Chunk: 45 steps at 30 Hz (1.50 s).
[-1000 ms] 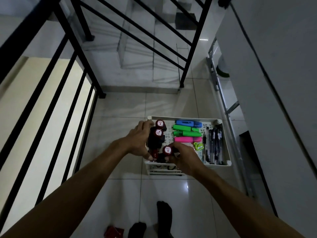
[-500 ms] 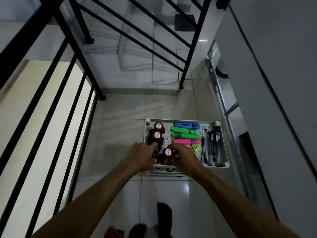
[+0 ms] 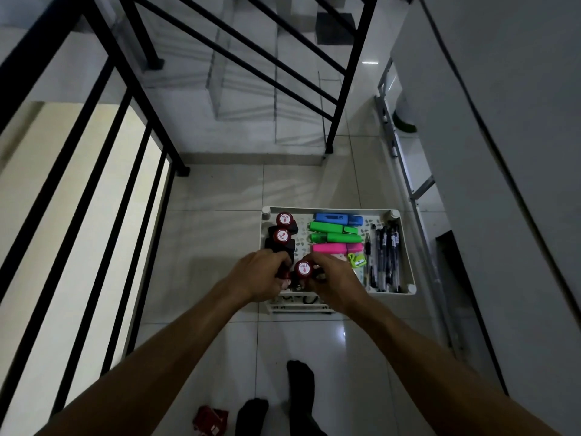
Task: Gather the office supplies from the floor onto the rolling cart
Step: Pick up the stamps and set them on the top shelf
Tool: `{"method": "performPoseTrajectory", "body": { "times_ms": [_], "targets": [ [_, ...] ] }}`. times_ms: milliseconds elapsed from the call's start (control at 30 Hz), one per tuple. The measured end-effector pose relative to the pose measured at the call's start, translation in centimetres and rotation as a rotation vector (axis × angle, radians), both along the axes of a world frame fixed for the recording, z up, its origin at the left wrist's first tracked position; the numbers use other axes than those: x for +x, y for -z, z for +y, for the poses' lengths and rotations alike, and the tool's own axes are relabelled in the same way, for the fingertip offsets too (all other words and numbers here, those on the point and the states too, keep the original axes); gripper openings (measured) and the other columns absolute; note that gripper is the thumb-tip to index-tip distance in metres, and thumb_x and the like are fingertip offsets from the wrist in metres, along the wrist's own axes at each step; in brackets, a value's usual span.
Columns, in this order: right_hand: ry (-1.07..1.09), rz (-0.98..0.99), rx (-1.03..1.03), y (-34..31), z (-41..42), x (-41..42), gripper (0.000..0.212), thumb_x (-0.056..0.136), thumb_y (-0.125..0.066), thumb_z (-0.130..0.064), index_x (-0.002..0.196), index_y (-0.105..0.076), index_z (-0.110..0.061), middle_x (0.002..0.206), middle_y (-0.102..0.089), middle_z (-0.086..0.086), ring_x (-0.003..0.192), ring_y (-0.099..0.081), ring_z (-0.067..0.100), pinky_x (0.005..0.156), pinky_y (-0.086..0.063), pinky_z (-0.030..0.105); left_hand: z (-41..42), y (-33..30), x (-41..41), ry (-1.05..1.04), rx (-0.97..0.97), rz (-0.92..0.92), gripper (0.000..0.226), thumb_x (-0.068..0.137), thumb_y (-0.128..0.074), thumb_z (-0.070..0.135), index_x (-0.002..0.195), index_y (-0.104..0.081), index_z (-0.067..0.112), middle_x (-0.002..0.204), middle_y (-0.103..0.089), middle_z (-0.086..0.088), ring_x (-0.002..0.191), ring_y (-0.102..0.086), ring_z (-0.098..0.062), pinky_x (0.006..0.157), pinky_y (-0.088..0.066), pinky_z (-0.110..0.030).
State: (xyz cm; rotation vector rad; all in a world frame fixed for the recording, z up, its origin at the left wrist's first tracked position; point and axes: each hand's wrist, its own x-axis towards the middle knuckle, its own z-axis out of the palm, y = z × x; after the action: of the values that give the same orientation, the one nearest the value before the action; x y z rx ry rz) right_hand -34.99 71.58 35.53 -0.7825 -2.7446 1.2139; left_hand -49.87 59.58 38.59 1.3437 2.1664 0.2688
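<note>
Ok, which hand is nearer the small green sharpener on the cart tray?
Right. The right hand sits just beside the green sharpener; the left hand is farther off, across the red-topped stamp.

White plastic cart tray (image 3: 405, 247), leaf-patterned base. Red-capped black stamps (image 3: 284, 219). Highlighters: one blue (image 3: 333, 218), two green (image 3: 327, 227), one pink (image 3: 330, 247). Black pens (image 3: 385, 247).

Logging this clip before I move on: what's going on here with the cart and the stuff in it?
A person stands over a white rolling cart, both hands in its near left corner. The left hand grips a red-capped stamp and the right hand holds another stamp marked TOP. Two more stamps, highlighters and black pens already lie in the tray. A red item is on the floor by the feet.
</note>
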Motion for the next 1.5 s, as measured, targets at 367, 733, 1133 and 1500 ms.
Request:
{"method": "performPoseTrajectory", "body": {
  "times_ms": [367, 733, 1133, 1500],
  "targets": [
    [0.026, -0.083, -0.049, -1.0, -1.5, -1.0, 0.026, 0.081, -0.073, -0.012, 0.105, -0.063, -0.012, 0.104, -0.068, 0.004, 0.088, -0.067, 0.014, 0.070, -0.056, 0.022, 1.2, -0.9, -1.6, -0.072, -0.003, -0.122, 0.027, 0.096, -0.047, 0.038, 0.113, -0.059, 0.022, 0.113, -0.065, -0.001, 0.094, -0.060, -0.015, 0.086, -0.050, -0.039],
    [0.089, -0.111, -0.142, -4.5, 5.5, -6.0, 0.068, 0.075, -0.066, 0.010, 0.134, -0.043, -0.014, 0.134, -0.049, 0.008, 0.116, -0.053, 0.024, 0.092, -0.053, 0.041, 0.3, -1.2, -4.4, -0.207, 0.103, -0.125, 0.035, 0.081, -0.070, 0.029, 0.109, -0.049, 0.024, 0.115, -0.059, -0.001, 0.102, -0.056, -0.015, 0.093, -0.048, -0.042],
    [-0.273, -0.157, 0.272, -1.9, 4.9, -9.1, 0.074, 0.075, -0.077, -0.015, 0.141, -0.043, -0.016, 0.150, -0.029, 0.005, 0.130, -0.042, 0.026, 0.110, -0.038, 0.040, 0.5, 2.6, -2.5, -0.008, -0.052, 0.029, 0.142, 0.055, -0.074, 0.072, 0.148, 0.019, 0.017, 0.156, 0.024, -0.006, 0.146, 0.009, -0.028, 0.116, -0.001, -0.044],
    [-0.223, -0.268, 0.123, -1.7, 3.0, -8.0, 0.046, 0.082, -0.066, -0.005, 0.124, -0.051, -0.012, 0.125, -0.059, 0.009, 0.116, -0.055, 0.028, 0.094, -0.043, 0.033, -0.8, 1.9, -1.5, 0.041, -0.048, 0.006, 0.135, 0.060, -0.076, 0.063, 0.149, 0.014, 0.017, 0.159, -0.002, -0.005, 0.145, -0.003, -0.027, 0.116, 0.001, -0.041]
  ]
}}
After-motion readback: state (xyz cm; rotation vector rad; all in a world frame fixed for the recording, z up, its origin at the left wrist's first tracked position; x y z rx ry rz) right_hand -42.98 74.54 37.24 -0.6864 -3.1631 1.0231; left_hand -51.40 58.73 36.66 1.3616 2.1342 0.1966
